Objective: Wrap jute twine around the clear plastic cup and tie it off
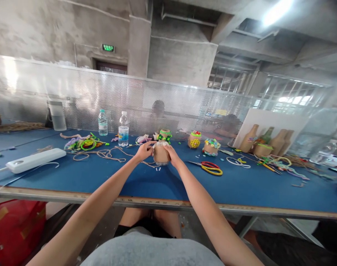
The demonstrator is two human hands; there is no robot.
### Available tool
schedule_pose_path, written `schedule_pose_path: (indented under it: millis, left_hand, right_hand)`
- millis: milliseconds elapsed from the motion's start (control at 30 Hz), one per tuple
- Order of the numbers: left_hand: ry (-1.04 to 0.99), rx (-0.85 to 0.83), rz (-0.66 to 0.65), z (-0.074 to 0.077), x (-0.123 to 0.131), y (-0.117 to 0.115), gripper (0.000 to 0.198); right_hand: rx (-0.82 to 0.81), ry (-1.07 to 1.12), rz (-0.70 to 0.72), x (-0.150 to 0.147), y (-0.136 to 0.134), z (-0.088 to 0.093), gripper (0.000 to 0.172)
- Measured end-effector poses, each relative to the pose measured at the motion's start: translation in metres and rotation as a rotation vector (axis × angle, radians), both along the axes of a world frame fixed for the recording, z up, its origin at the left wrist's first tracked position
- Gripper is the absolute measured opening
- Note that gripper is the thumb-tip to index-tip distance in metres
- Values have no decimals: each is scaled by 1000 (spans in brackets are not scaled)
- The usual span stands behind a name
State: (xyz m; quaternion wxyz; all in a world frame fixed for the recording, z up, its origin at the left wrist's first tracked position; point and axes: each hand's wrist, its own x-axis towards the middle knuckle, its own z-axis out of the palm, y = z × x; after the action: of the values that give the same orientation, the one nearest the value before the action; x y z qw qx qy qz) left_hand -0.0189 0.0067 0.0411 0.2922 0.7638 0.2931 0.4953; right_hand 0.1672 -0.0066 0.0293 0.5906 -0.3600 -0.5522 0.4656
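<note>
A small jar wrapped in brown twine [161,154], with a green and pink band round its neck, stands on the blue table [129,181] in front of me. My left hand [145,150] is pinched against the jar's left shoulder. My right hand [169,152] is wrapped round its right side. A loose length of twine [107,154] trails on the table to the left of the jar.
Red and yellow scissors [209,167] lie right of the jar. Two decorated jars [195,140] stand behind, twine-wrapped bottles [264,142] at the far right. Two water bottles [123,130], coloured pipe cleaners [83,143] and a white power strip [35,160] lie left. A perforated screen [102,99] backs the table.
</note>
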Motion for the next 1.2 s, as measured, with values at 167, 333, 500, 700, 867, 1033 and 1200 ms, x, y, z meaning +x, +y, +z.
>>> schedule_pose_path:
  millis: [167, 333, 500, 700, 867, 1033, 1200]
  left_hand:
    - [-60, -65, -76, -1, -3, 6, 49]
    - [-123, -169, -162, 0, -6, 10, 51]
    - [-176, -238, -189, 0, -12, 13, 55]
    - [-247, -253, -156, -2, -14, 16, 56]
    - [-292, -248, -117, 0, -11, 17, 66]
    - [-317, -254, -65, 2, -9, 18, 70]
    - [-321, -250, -23, 4, -9, 17, 66]
  right_hand:
    - [-44, 35, 50, 1, -2, 5, 38]
    - [-55, 68, 150, 2, -8, 11, 39]
    - [-59, 98, 220, 3, -14, 15, 43]
    - [-74, 125, 198, 2, -13, 14, 40]
    - [-65, 140, 139, -2, -9, 14, 38]
    - [-43, 140, 31, -10, -2, 10, 44]
    - [-43, 97, -95, -15, 8, 5, 49]
